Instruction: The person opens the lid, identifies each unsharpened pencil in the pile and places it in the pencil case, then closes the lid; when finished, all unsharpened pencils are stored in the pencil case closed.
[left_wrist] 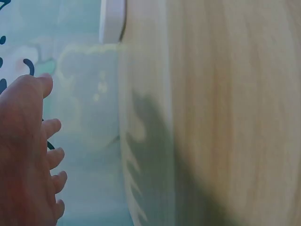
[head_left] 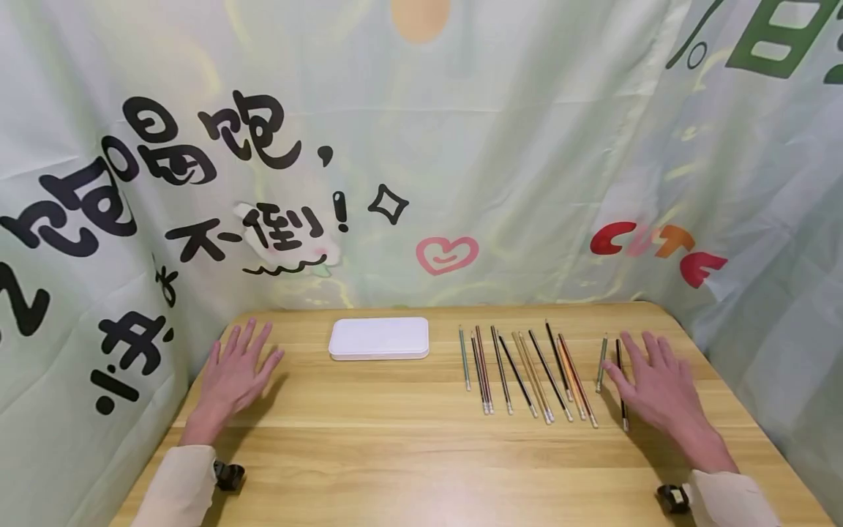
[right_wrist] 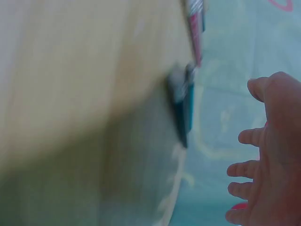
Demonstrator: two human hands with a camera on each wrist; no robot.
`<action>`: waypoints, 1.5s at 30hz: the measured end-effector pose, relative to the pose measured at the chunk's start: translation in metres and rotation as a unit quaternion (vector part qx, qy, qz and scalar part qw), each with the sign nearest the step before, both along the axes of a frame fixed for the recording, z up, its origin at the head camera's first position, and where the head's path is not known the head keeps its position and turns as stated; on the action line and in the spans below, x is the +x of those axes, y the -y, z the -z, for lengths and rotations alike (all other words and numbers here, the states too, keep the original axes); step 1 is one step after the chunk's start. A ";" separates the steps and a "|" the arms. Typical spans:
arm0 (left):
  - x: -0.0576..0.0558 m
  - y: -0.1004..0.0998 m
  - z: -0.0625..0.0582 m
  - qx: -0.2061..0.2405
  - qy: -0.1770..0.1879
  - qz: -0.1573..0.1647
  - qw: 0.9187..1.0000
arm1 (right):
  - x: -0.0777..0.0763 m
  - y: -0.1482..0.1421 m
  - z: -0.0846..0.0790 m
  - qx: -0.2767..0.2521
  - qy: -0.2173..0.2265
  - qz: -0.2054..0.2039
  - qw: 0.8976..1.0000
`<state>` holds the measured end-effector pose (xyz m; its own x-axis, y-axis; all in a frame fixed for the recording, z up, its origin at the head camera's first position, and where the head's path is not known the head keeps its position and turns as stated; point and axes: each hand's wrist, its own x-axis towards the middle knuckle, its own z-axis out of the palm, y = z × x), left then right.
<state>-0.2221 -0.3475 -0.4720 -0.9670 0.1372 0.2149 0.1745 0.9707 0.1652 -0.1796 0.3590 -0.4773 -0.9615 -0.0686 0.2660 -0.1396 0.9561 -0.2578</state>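
Note:
My left hand [head_left: 233, 373] hovers over the left side of the table with its fingers spread, its shadow falling beside it. Over the right side hangs my right hand [head_left: 661, 380], also spread and holding nothing. Just left of its thumb lie a dark pencil [head_left: 622, 384] and a short green pencil [head_left: 602, 363]; the right wrist view shows a dark pencil [right_wrist: 178, 108], blurred. Several more pencils [head_left: 516, 373] lie in a loose row right of centre, most with their eraser ends toward me. A closed white flat case [head_left: 378, 338] rests at the back, between the hands.
The wood-grain table [head_left: 369, 468] has rounded back corners. Printed cloth [head_left: 514, 161] with black lettering and a pink heart [head_left: 447, 255] hangs along the back and both sides. Each wrist wears a small black camera, one on the left [head_left: 228, 476], one on the right [head_left: 673, 499].

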 end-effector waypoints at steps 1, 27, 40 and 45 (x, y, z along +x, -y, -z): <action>0.000 -0.001 -0.001 0.003 0.001 0.000 1.000 | -0.001 0.005 -0.002 -0.005 -0.005 -0.004 1.000; -0.027 -0.069 0.024 0.329 0.045 0.077 0.940 | -0.068 0.199 -0.004 -0.328 0.051 -0.207 0.920; -0.050 -0.093 0.040 0.454 0.133 0.099 0.875 | -0.096 0.268 0.013 -0.399 0.176 -0.191 0.880; -0.057 -0.107 0.044 0.436 0.116 0.109 0.886 | -0.106 0.278 0.018 -0.422 0.202 -0.180 0.865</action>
<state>-0.2788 -0.2407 -0.5160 -0.9698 0.2057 0.1312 0.2061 0.4030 0.8917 -0.2853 0.0808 -0.4953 -0.9444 -0.3285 0.0155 -0.1253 0.3158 -0.9405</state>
